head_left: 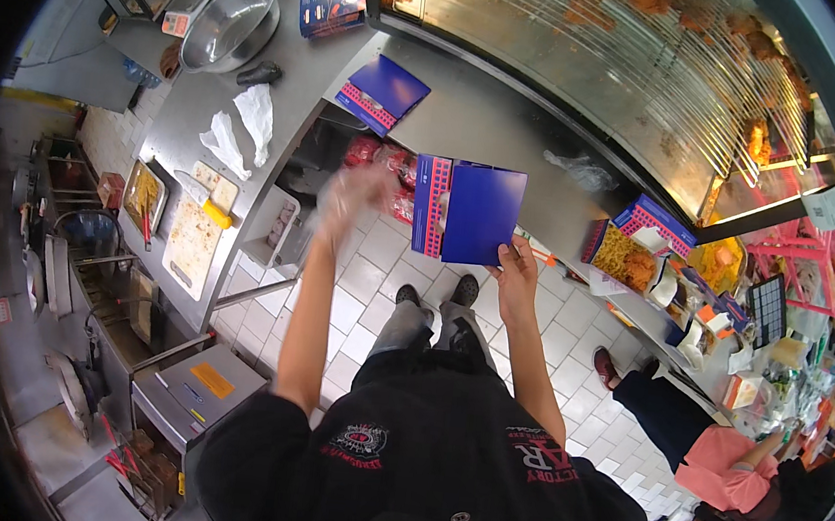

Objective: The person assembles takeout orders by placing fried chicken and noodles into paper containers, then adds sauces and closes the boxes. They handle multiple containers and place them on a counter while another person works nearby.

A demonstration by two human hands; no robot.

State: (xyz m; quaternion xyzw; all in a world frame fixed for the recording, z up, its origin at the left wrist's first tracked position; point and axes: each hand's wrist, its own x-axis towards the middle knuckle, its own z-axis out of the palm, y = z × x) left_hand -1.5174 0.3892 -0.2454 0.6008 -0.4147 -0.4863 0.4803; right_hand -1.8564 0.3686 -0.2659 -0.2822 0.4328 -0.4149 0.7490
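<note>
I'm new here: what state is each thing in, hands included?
Blue carton: held at its lower right; fully folded or not, unclear
Right hand: closed on that carton
Left hand: blurred, apart from it
Metal bowl: open, no contents visible
Cutting board: stained
Knife: lying on the board
Display cabinet: lit, stocked
Takeaway box: open, filled

One held carton, one steel bowl, one yellow-handled knife
</note>
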